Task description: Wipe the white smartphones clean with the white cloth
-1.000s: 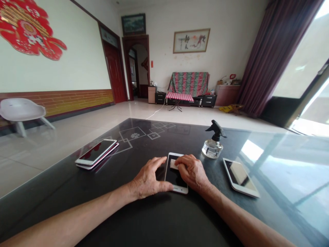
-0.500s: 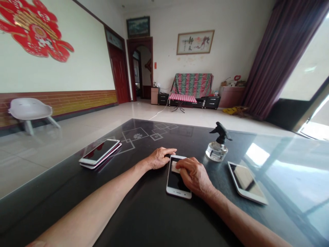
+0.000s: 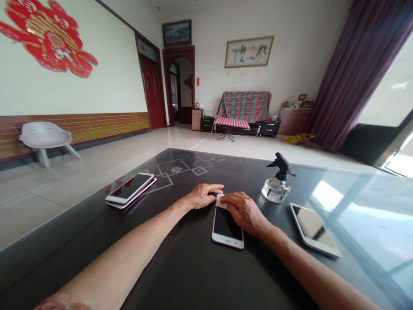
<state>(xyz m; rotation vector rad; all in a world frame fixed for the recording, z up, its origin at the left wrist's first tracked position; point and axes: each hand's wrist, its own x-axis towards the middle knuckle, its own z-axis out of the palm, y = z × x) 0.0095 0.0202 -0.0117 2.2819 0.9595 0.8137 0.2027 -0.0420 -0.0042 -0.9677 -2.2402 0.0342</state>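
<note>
A white smartphone [image 3: 226, 224] with a dark screen lies flat on the black table in front of me. My right hand [image 3: 244, 210] presses a small white cloth [image 3: 220, 200] against the screen's far end, its fingers closed over it. At the phone's far left corner rests my left hand [image 3: 204, 196], fingers stretched out and holding nothing. The underside of the right fingers is hidden.
Stacked phones [image 3: 130, 190] lie on the table's left side. A clear spray bottle [image 3: 276, 184] with a black trigger head stands beyond my right hand. Another white phone or small tablet [image 3: 314, 230] lies at the right, near window reflections.
My right hand has slid the cloth away from me, from the upper part of the screen to the phone's far edge. The left hand stays about where it was. The view has shifted slightly.
</note>
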